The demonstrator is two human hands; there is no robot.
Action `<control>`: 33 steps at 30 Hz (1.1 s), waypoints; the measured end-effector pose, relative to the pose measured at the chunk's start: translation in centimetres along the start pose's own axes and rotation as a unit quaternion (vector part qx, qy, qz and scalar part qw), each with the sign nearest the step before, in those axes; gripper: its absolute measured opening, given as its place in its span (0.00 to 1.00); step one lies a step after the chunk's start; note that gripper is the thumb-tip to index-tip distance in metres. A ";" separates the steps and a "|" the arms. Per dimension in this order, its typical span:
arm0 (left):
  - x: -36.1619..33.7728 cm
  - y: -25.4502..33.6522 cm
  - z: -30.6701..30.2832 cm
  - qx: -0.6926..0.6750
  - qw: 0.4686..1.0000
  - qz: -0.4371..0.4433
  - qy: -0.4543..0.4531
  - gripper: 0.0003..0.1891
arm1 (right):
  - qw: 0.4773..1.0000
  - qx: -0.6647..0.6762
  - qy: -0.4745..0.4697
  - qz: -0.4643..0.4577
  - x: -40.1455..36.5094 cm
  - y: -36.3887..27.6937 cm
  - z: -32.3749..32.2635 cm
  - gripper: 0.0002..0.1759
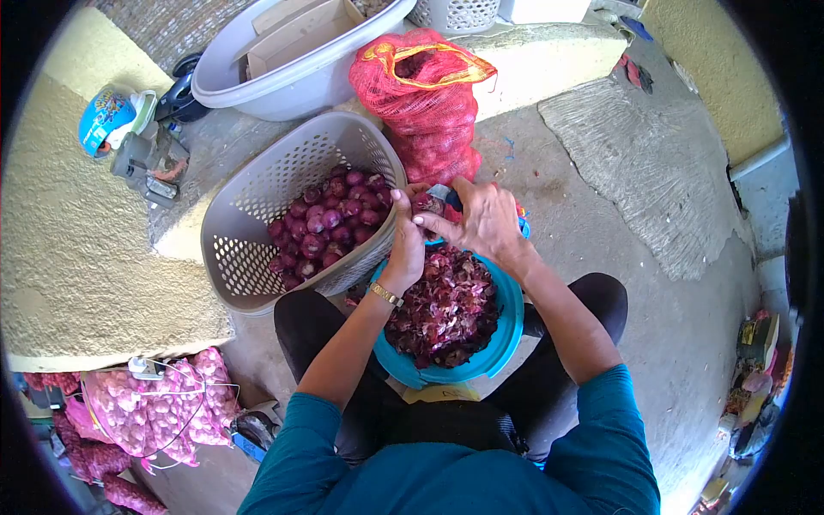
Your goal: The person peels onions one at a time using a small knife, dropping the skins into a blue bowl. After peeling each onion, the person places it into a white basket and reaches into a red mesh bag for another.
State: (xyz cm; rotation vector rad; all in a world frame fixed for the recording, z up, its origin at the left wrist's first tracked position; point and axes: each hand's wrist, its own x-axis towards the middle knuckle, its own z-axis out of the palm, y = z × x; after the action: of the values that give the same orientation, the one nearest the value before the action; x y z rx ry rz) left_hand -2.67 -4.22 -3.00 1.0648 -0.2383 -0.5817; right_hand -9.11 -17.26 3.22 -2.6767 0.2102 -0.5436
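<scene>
My left hand [407, 245], with a watch at the wrist, is closed around a red onion [424, 203]. In my right hand [486, 220] is a small knife [440, 191], its blade against the onion and its handle mostly hidden by my fingers. Both hands meet above the far edge of a blue basin [513, 319]. Dark red onion skins [442, 300] are heaped in that basin, between my legs. To the left, a grey perforated basket [225, 202] leans toward me with many red onions [330, 221] inside.
A red mesh sack [429, 129] of onions stands open beyond my hands. Behind the basket is a large grey tub [283, 96] on a ledge. Pink net bags [163, 408] lie at lower left. A rough mat-like patch [639, 163] covers floor at right.
</scene>
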 end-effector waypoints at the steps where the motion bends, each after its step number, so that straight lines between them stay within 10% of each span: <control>1: 0.0 -0.1 -0.1 0.000 1.000 -0.001 0.000 0.35 | 1.000 0.001 -0.003 0.006 -0.1 -0.1 0.2 0.43; 22: 0.2 1.9 -0.9 0.068 0.985 -0.152 -0.037 0.29 | 0.994 0.051 -0.036 -0.087 -0.8 1.5 1.7 0.36; 33: -0.8 0.1 0.9 0.175 0.957 0.169 0.161 0.29 | 0.977 0.213 -0.007 0.031 -2.0 -1.6 5.4 0.31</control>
State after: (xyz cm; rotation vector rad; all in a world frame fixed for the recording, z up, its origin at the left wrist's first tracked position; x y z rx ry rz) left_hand -3.73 -4.39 -2.40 1.4061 -0.2344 -0.0505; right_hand -8.67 -13.45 -1.39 -2.2501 0.1529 -0.4868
